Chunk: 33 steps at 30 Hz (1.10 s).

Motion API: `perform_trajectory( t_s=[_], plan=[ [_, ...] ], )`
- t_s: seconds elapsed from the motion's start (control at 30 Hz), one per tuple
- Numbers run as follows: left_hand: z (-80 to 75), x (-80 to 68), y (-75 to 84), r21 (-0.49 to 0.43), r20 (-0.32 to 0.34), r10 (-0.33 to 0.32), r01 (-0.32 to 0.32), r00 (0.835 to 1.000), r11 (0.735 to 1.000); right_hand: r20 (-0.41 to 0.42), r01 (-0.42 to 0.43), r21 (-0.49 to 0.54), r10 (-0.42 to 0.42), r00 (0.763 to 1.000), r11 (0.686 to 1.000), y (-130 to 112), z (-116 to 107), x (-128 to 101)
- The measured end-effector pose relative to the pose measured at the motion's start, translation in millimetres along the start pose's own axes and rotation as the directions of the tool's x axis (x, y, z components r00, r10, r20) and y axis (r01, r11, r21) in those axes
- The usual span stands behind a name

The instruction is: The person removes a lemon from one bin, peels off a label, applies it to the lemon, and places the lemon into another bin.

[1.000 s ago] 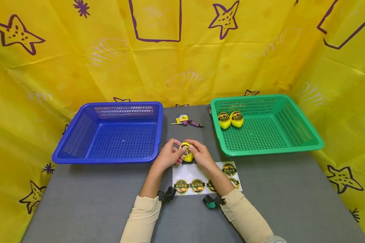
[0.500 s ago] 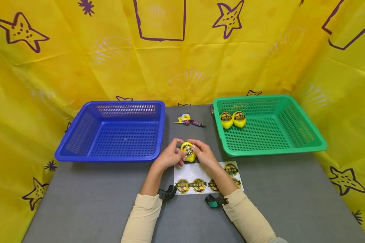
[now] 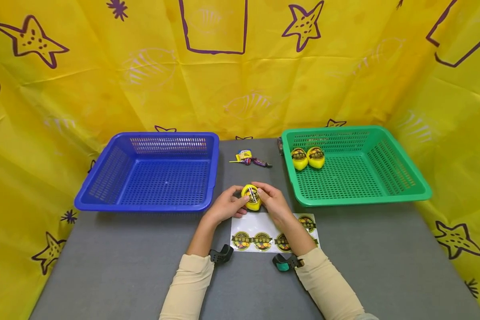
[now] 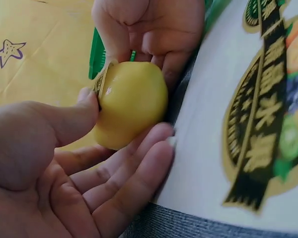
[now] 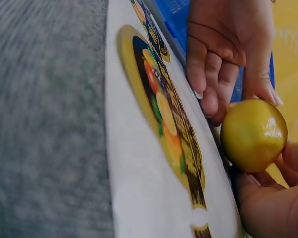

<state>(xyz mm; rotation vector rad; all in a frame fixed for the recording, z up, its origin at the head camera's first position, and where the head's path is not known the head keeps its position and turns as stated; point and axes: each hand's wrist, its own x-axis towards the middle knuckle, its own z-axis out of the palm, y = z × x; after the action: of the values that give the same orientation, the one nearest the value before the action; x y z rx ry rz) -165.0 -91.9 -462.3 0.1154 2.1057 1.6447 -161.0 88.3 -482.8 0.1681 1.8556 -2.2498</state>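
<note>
Lemon (image 3: 252, 197) turned upright, label facing up, both hands (image 3: 248, 204) gripping.

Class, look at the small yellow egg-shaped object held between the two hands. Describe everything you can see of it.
The small yellow egg-shaped object looks like smooth, glossy plastic, with a highlight on its side. A round dark-and-gold sticker lies on its upper face, one edge lifted in the left wrist view. The left hand and right hand pinch it from either side, just above the near edge of the white sticker sheet, between the two baskets.
</note>
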Motion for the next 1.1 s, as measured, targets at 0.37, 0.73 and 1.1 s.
perform_trajectory(
  t_s=[0.37,0.73,1.1],
  plan=[
    [-1.3,0.4,1.2,0.151,-0.063,0.077,-0.067,0.995,0.986,-0.032,0.202,-0.363,-0.229,0.973,0.91,-6.7,-4.3,-7.7],
    [0.9,-5.6,11.5,0.255,0.039,0.001,-0.011,0.999,0.967,0.292,0.389,-0.728,-0.258,0.921,0.565,-21.1,-8.2,-15.2],
    [-2.2,-2.1,4.9,0.136,0.025,-0.066,0.062,0.998,0.989,0.435,0.524,-0.693,-0.294,0.851,0.495,-56.8,-21.4,-31.6]
  ],
)
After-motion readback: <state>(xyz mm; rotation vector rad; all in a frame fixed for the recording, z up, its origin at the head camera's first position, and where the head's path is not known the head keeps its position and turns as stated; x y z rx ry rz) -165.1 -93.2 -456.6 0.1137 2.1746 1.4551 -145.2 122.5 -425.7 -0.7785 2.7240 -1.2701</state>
